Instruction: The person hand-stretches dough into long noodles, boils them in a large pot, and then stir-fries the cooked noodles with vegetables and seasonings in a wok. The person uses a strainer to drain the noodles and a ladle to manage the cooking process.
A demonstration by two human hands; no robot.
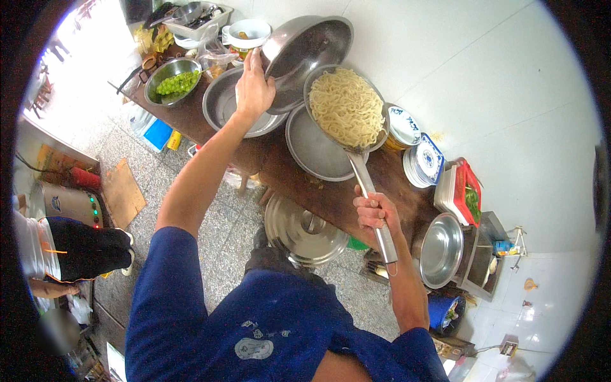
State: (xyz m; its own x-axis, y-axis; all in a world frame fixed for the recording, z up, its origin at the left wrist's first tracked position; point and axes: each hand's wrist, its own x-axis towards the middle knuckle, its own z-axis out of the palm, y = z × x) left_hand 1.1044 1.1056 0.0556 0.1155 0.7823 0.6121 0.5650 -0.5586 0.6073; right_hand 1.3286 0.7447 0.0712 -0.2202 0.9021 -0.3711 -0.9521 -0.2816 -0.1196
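My right hand (377,215) grips the flat steel handle (365,176) of a round strainer ladle heaped with pale cooked noodles (347,107). The ladle sits above a shallow metal basin (317,150) on the brown table and partly hides it. At the far side, my left hand (255,90) holds the rim of a large steel bowl (305,52), which is tipped on its side with its dark inside turned towards the ladle. Below that hand lies another wide metal basin (219,107), partly covered by my wrist and the tilted bowl.
Green grapes (179,85) fill a steel bowl at the table's left end. Stacked plates (425,160), a red basket (468,191) of greens and a steel basin (441,250) line the right. A lidded pot (305,229) stands below the table. Another person (86,248) is at left.
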